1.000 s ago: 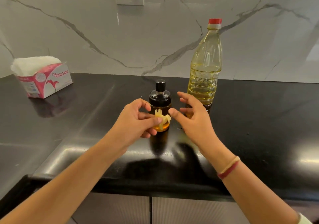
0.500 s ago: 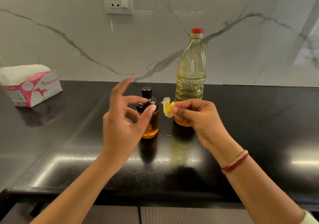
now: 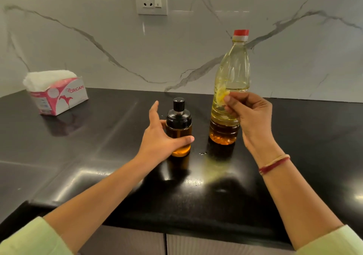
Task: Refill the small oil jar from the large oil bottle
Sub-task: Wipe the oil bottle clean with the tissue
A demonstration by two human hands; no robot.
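- Steadying comes first: the left hand [image 3: 159, 138] wraps the small glass oil jar [image 3: 178, 131], thumb across its front, fingers behind, forefinger raised clear. The jar stands upright on the glossy black desk [image 3: 98, 156], its black knobbed lid on.
- Just right of the jar stands the tall clear plastic oil bottle [image 3: 233, 68], with its red cap on.
- The right hand [image 3: 253, 117] hovers before that bottle, fingertips pinching a crumpled yellowish scrap [image 3: 221, 95].
- Best to set the scrap down well right of the jar, freeing that hand for the lid.
- Oily glass probably slips, so grip low and firmly while twisting.
- The pink box of white tissues [image 3: 59, 97], far left of the jar, suits drips.
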